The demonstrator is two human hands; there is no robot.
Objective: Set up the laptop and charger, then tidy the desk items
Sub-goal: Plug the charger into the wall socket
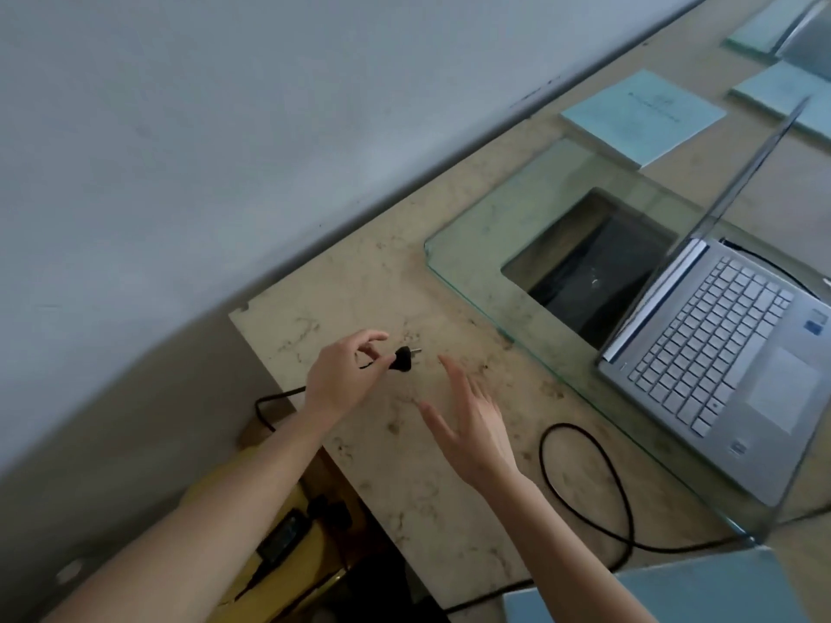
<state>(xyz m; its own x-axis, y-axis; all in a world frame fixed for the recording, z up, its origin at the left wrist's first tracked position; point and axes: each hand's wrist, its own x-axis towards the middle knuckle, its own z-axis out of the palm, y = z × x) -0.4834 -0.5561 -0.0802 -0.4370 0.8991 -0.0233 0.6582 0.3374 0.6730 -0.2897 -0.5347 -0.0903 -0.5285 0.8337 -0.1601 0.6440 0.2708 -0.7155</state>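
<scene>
A silver laptop [728,370] stands open on a glass sheet [485,263] at the right of the marble desk [359,290]. My left hand [341,375] pinches a black charger plug [404,358] just above the desk's left end, its prongs pointing right. The plug's black cable [270,400] drops over the desk's left edge. My right hand [472,424] hovers open beside the plug, fingers spread, holding nothing. A loop of black cable [584,483] lies on the desk in front of the laptop. A black charger brick [283,537] rests below on a yellow surface.
Pale blue booklets lie at the back right [643,121] and far right [782,89], and another at the bottom edge [674,595]. A rectangular hole [584,258] shows under the glass. A grey wall [225,128] runs along the desk's far side.
</scene>
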